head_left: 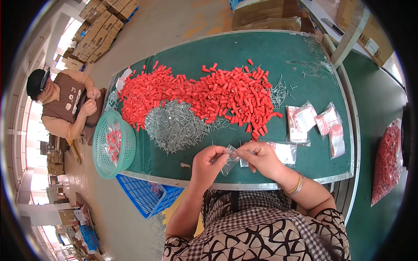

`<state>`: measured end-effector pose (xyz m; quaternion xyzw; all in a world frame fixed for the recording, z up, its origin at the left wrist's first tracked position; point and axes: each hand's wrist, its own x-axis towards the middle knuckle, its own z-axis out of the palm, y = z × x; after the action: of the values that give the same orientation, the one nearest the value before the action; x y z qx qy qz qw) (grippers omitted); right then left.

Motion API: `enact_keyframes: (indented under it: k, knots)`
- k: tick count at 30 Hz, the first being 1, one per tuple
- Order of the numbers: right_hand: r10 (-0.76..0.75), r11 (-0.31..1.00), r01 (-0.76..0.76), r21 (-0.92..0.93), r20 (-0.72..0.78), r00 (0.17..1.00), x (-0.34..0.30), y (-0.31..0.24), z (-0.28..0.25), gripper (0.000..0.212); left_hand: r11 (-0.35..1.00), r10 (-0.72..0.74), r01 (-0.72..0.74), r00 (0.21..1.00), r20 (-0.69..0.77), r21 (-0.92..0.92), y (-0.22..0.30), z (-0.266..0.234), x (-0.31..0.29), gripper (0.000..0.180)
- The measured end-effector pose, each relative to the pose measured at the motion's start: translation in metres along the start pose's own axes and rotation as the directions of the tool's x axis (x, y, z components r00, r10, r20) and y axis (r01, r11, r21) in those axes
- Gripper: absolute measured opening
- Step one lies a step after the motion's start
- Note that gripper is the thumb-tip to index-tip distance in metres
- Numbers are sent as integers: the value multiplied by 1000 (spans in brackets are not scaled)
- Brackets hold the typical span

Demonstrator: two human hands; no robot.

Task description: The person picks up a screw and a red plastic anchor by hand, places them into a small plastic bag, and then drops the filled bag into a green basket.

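Note:
Above the near edge of the table, a small clear plastic bag (230, 164) is stretched between my two hands. My left hand (208, 164) pinches its left side between thumb and fingers. On the other side, my right hand (263, 160) grips the bag's upper right edge, its fingertips close to the left ones. Whether anything lies inside the bag is hard to see. Just beyond my hands is a heap of silver screws or nails (174, 126). A large pile of red plastic caps (226, 93) spreads behind it. Flat clear bags (285, 153) lie beside my right hand.
A mint-green basket (129, 150) with bagged red pieces stands at the table's left. More stacks of small bags (300, 124) lie to the right. A blue crate (143, 198) is below the table. Another person (69, 100) sits beyond the left edge. A large red-filled bag (387, 161) lies far right.

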<state>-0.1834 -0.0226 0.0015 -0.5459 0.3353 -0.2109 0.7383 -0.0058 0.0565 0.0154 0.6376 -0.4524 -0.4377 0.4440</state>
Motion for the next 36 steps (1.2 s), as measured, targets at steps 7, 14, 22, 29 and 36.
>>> enact_keyframes:
  k: [7, 14, 22, 29, 36]
  knots:
    - [11, 998, -16, -53, -98, 995, -1, -1, 0, 16, 967, -25, 31, 999, 25, -252, -2, 9, 2, 9]
    - [-208, 965, 185, -186, -109, 972, 2, 3, 0, 12, 983, -41, 49, 998, 47, -175, -14, 10, 3, 10]
    - [-44, 978, 34, -208, -44, 998, 1, -9, -3, 9, 1000, 18, -18, 1000, 10, 5, -10, 2, 6, 8]
    - [-211, 953, 178, -247, -115, 971, 3, 2, -2, 6, 995, 98, -97, 989, -113, 9, -9, 11, 9, 11]
    - [-599, 714, 431, -552, -162, 784, 0, 5, 5, 7, 930, 312, -253, 927, -208, 267, 3, 30, -3, 10]
